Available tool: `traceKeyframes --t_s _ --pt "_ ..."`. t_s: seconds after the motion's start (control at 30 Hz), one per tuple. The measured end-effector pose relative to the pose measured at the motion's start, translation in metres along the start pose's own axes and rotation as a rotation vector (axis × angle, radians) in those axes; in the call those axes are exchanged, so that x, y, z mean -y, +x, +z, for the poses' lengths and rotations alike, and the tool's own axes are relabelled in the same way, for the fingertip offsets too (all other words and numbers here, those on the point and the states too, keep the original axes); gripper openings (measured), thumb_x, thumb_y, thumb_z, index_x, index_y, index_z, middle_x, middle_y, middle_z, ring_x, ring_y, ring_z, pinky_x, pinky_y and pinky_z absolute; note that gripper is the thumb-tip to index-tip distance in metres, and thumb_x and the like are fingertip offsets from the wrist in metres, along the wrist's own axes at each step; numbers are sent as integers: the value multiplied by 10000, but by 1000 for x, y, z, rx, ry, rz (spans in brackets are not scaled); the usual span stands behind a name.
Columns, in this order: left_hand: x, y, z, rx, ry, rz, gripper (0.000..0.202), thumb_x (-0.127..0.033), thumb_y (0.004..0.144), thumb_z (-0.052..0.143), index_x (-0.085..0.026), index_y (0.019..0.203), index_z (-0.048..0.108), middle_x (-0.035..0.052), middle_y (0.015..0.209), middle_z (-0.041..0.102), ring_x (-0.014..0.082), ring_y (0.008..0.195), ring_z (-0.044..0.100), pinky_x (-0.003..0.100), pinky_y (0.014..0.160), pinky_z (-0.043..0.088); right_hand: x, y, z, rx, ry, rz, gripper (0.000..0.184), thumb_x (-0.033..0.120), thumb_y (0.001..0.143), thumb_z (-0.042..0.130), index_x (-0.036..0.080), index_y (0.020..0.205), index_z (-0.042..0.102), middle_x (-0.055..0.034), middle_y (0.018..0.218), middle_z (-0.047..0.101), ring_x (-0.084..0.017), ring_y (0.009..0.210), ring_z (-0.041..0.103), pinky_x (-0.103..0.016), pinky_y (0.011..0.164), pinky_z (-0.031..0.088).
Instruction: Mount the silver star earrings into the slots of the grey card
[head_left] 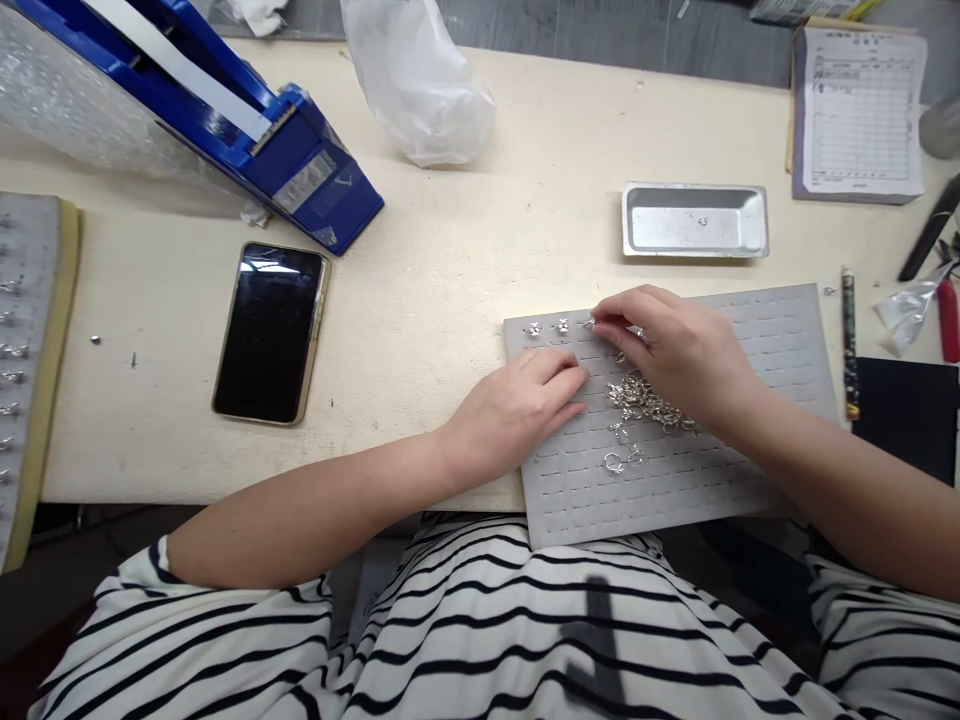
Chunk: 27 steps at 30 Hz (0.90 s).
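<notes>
A grey slotted foam pad (780,345) lies at the table's front edge, partly overhanging it. Two silver rings (547,327) stand in its top row at the left. A loose pile of silver rings (646,400) rests on the middle of the pad. My right hand (675,345) pinches a ring at the top row, beside the two seated ones. My left hand (517,405) lies on the pad's left part with its fingers curled down, pressing it; I see nothing held in it.
A black phone (271,330) lies left of the pad. A blue tape dispenser (247,120) and a plastic bag (424,85) sit at the back. An empty metal tray (694,220), a paper form (859,110), a pen (849,340) and another ring pad (30,350) surround the area.
</notes>
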<state>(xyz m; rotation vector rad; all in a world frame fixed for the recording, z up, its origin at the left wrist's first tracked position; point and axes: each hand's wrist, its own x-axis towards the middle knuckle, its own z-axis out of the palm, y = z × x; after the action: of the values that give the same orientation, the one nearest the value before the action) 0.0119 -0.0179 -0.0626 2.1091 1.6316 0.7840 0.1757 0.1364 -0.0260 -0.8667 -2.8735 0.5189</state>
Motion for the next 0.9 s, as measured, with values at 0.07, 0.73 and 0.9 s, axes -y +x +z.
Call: traceKeyframes --t_s 0.07,0.73,0.9 --pt "0 0 0 11 3 -2 246 -281 1065 543 -117 1220 640 147 1225 697 250 1104 661 411 907 618 1 2 2 12 -1 7 239 321 1029 524 228 1091 735 -88 1065 788 -240 893 707 -363 711 500" --pt "0 -1 -4 -17 20 6 248 -263 1040 596 -98 1208 674 142 1206 719 254 1070 689 397 875 636 -3 -29 -33 7 7 29 252 306 1055 494 252 1119 733 -83 1117 766 -253 977 716 -401 795 555" --pt "-1 1 -5 -29 22 9 224 -258 1039 599 -111 1188 678 138 1185 727 237 1046 693 382 867 634 -9 -33 -23 67 -34 -46 201 289 1023 562 226 1105 734 -102 1119 730 -264 999 680 -410 819 546"
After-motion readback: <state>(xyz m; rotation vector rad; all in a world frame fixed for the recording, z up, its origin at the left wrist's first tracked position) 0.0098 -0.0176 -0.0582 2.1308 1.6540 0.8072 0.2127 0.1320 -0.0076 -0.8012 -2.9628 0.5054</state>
